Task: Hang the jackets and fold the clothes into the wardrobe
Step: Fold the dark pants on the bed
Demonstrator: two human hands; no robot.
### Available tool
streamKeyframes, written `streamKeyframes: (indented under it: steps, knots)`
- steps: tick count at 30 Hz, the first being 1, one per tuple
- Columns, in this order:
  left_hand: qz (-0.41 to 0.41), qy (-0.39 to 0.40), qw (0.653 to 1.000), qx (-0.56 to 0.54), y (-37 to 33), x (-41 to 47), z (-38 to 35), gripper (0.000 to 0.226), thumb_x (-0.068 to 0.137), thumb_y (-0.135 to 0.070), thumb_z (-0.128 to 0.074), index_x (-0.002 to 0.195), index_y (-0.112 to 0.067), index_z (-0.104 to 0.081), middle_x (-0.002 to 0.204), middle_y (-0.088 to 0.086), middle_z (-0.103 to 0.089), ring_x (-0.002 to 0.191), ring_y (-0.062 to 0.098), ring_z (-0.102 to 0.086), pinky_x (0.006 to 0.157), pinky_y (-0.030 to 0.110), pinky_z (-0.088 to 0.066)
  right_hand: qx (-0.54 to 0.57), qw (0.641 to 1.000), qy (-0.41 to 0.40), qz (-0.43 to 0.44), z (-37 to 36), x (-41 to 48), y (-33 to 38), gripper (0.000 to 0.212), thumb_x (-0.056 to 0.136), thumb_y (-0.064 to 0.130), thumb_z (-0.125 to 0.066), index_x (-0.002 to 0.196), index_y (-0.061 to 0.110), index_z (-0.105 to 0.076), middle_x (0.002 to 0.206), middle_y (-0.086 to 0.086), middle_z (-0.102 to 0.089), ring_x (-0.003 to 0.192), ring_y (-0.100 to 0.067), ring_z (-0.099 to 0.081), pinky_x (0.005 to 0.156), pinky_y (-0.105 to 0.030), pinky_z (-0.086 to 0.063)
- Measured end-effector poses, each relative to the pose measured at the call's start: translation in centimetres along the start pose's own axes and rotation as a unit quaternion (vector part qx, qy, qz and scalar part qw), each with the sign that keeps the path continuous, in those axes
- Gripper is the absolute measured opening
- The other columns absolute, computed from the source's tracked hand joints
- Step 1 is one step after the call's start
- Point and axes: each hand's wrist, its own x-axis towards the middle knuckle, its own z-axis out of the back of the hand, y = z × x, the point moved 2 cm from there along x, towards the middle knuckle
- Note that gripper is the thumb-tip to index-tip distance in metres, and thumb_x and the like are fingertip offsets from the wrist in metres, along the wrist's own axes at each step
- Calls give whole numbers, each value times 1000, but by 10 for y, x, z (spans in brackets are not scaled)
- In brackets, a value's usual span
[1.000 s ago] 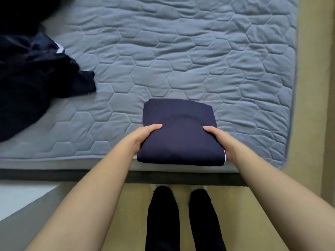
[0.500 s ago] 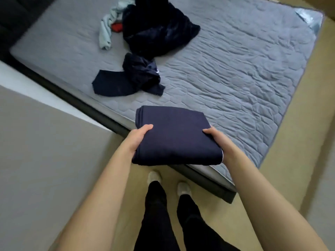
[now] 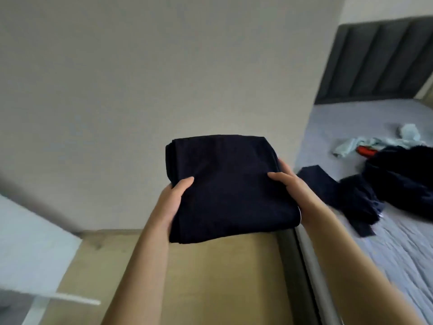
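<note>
A folded navy garment (image 3: 229,186) is held in the air in front of me, above the floor. My left hand (image 3: 174,202) grips its near left edge, thumb on top. My right hand (image 3: 289,186) grips its right edge, thumb on top and fingers underneath. Loose dark clothes (image 3: 375,193) lie in a heap on the grey mattress (image 3: 398,249) to my right, with a pale blue garment (image 3: 365,144) and something red (image 3: 365,151) behind them.
A plain beige wall (image 3: 140,78) fills the view ahead. A white panel (image 3: 30,249) juts in at the lower left. The dark bed frame edge (image 3: 295,266) runs along my right, with a padded headboard (image 3: 379,59) at the far end. Tan floor (image 3: 199,277) lies below.
I have lifted the folded garment off the mattress and turned left, away from the bed. The bed now lies to my right and the wall is ahead.
</note>
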Motion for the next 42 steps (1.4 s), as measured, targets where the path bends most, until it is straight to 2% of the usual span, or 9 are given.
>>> streamKeyframes:
  steps: [5, 8, 11, 17, 21, 24, 30, 38, 42]
  knots:
    - [-77, -146, 984, -74, -20, -88, 186, 33, 82, -41, -64, 112, -26, -66, 103, -1, -73, 92, 20, -70, 76, 37, -54, -6, 984, 175, 39, -208, 11, 3, 48, 90, 9, -48, 123, 43, -57, 119, 13, -65, 106, -8, -64, 72, -18, -53]
    - [-119, -214, 964, -100, -25, -152, 291, 43, 73, -44, -69, 112, -27, -66, 105, 0, -72, 94, 21, -70, 75, 36, -54, 16, 960, 275, 45, -331, -2, -10, 48, 90, 9, -48, 127, 40, -55, 123, 9, -64, 109, -14, -63, 76, -23, -55]
    - [-170, -296, 929, -145, -26, -218, 381, 47, 64, -39, -75, 109, -27, -69, 107, 1, -72, 97, 23, -69, 81, 38, -52, 32, 929, 367, 35, -449, -25, -21, 49, 90, 9, -49, 131, 36, -52, 129, 4, -60, 116, -19, -60, 88, -36, -51]
    - [-251, -421, 848, -199, -10, -337, 498, 51, 66, -31, -77, 115, -26, -63, 105, -1, -72, 94, 20, -70, 67, 29, -57, 33, 857, 514, -9, -630, -81, -39, 50, 88, 13, -54, 129, 42, -53, 125, 6, -63, 111, -21, -63, 81, -35, -54]
    - [-250, -493, 805, -216, 16, -399, 543, 61, 66, -36, -78, 122, -23, -59, 116, 4, -67, 104, 26, -66, 93, 44, -50, -13, 806, 591, -8, -716, -121, -58, 53, 78, 25, -61, 127, 45, -53, 122, 7, -64, 108, -21, -65, 82, -36, -55]
    - [-264, -529, 776, -220, 27, -429, 572, 62, 66, -36, -77, 123, -23, -58, 116, 3, -67, 103, 25, -66, 88, 41, -52, -14, 776, 631, -17, -768, -143, -75, 54, 76, 24, -65, 126, 42, -54, 120, 6, -65, 106, -21, -65, 76, -33, -57]
    - [-300, -568, 737, -210, 28, -454, 643, 64, 70, -34, -74, 130, -23, -53, 121, 2, -65, 105, 23, -65, 84, 37, -53, -4, 746, 666, -19, -868, -155, -99, 56, 76, 23, -60, 130, 34, -53, 123, 2, -64, 109, -22, -64, 86, -38, -53]
    - [-325, -606, 709, -157, -36, -482, 771, 47, 66, -33, -70, 111, -26, -62, 98, -3, -74, 88, 17, -71, 62, 25, -57, 17, 729, 684, -13, -1029, -150, -92, 57, 71, 30, -68, 126, 38, -56, 122, 2, -65, 108, -21, -65, 88, -40, -52]
    - [-294, -653, 684, -140, -70, -506, 839, 67, 60, -38, -78, 121, -18, -60, 110, 6, -70, 97, 27, -68, 84, 40, -54, 27, 707, 707, -2, -1121, -155, -67, 42, 79, 33, -64, 121, 38, -59, 113, 3, -69, 102, -18, -68, 74, -28, -56]
